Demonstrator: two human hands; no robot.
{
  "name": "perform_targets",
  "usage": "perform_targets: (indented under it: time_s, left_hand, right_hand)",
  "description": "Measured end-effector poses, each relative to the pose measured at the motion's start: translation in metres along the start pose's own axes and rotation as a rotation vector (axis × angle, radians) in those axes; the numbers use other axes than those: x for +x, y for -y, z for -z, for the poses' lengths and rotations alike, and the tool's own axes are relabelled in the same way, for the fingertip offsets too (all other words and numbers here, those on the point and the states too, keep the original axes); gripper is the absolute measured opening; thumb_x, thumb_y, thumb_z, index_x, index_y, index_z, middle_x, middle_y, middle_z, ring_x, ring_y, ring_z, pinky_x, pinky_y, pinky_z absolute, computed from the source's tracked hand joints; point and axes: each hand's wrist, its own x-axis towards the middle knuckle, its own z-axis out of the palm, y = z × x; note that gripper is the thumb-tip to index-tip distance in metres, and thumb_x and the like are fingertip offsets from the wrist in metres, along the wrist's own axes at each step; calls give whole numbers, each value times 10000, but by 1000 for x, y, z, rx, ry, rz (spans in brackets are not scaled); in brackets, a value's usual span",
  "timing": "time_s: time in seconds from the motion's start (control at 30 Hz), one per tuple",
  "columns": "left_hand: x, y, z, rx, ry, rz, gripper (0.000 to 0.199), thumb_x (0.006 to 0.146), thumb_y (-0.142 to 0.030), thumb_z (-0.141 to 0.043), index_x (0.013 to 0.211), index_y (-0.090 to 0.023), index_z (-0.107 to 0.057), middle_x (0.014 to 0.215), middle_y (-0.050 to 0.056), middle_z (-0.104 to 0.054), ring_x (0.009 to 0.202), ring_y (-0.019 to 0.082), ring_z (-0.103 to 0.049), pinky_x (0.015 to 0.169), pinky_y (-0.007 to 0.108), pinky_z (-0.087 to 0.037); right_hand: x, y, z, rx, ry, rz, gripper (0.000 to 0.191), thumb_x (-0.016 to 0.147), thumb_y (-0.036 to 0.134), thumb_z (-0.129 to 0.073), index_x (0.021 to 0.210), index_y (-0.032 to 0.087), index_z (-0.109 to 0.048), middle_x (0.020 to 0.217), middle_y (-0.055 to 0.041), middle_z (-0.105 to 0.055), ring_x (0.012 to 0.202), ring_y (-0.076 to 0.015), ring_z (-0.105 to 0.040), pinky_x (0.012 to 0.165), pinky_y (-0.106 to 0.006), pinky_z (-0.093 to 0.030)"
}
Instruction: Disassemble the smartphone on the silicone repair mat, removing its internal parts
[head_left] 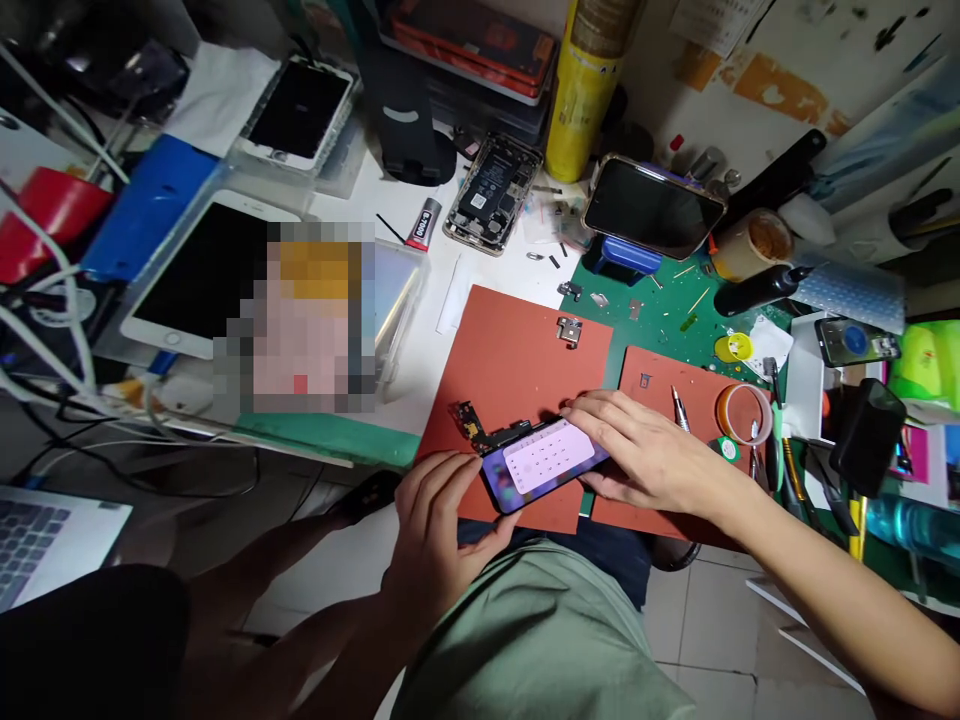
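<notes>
A lit phone screen point(547, 462) lies tilted between my two hands above a red-brown mat point(517, 350); it shows a pale panel on a purple background. My left hand point(450, 520) grips its left end, thumb along the lower edge and fingers at the upper corner. At the other end, my right hand point(637, 450) has its fingers over the top edge and its thumb underneath. A black circuit board with a flex part point(472, 428) sits along the screen's upper edge. Whether it is joined to the screen, I cannot tell. A small metal phone part point(569, 331) rests farther up the mat.
Behind the mats lie an opened phone point(493, 192) with its battery showing and a phone on a blue stand point(652, 205). A white tablet point(202, 270) is at left. Tweezers point(679, 408) and a tape roll point(744, 414) lie right. Another person's arm point(262, 545) shows lower left.
</notes>
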Motion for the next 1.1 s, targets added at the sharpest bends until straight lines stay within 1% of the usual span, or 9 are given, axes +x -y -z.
perform_targets:
  time_s: [0.17,0.4,0.53,0.63,0.7,0.8,0.9,1.0,1.1]
  left_hand:
    - [1,-2,0,-26,-33,7,688,844,-170,-901,1443,-132,-564,1223,186,-715,1199,356,-681,1031,547,-599]
    - [-1,-5,-2,-86,-111,31,659,821,-118,-910,1400,-146,-597,1230,183,-739,1205,339,-691,1005,526,-622]
    - [-8,-3,-6,-122,-153,21,682,782,-75,-924,1374,-152,-595,1256,194,-741,1240,351,-685,987,544,-637]
    - [-10,-2,-10,-128,-189,-22,708,738,-46,-942,1342,-124,-581,1252,223,-738,1253,368,-687,980,566,-642]
    - [-8,-3,-12,-125,-222,-43,703,733,-40,-937,1326,-132,-570,1237,218,-742,1231,360,-708,971,567,-648]
    - [-5,-5,-14,-128,-262,-51,666,749,-41,-919,1300,-156,-563,1215,199,-753,1184,338,-746,973,564,-651]
    - [-5,-7,-16,-132,-287,-34,619,771,-56,-908,1271,-186,-568,1212,180,-770,1137,318,-779,999,572,-645]
    - [-7,-9,-18,-120,-314,-11,600,773,-68,-916,1251,-205,-580,1201,164,-789,1098,302,-799,996,566,-658]
    - [-11,-10,-21,-131,-313,12,648,748,-59,-932,1275,-197,-582,1198,171,-792,1111,307,-796,956,531,-691]
  right_hand:
    - [10,-6,4,24,39,53,812,959,211,-666,1678,106,-302,1501,-209,-594,1381,-364,-530,1138,-605,-549]
    - [17,-10,11,38,116,98,937,868,82,-649,1717,150,-256,1460,-205,-582,1336,-360,-520,1080,-587,-578]
    - [11,-12,2,3,80,138,902,858,79,-639,1693,133,-302,1475,-219,-563,1356,-363,-496,1084,-593,-577]
    - [3,-15,-7,-37,13,185,837,886,96,-625,1668,113,-327,1478,-231,-560,1388,-365,-476,1074,-581,-591]
    - [-1,-17,-10,-69,-32,215,818,890,94,-615,1659,104,-333,1463,-236,-566,1399,-372,-470,1056,-574,-605]
    - [-2,-18,-10,-101,-63,251,789,895,94,-605,1643,103,-354,1452,-237,-575,1401,-376,-477,1043,-570,-615]
    - [1,-17,-8,-97,-56,252,775,902,105,-586,1642,106,-356,1434,-231,-596,1391,-366,-499,1036,-566,-621]
    - [5,-16,-6,-68,-54,232,816,889,110,-584,1661,100,-319,1405,-225,-614,1366,-358,-522,1027,-563,-629]
    - [6,-16,-7,-53,-73,227,856,888,121,-585,1684,111,-272,1376,-219,-624,1333,-352,-555,997,-552,-643]
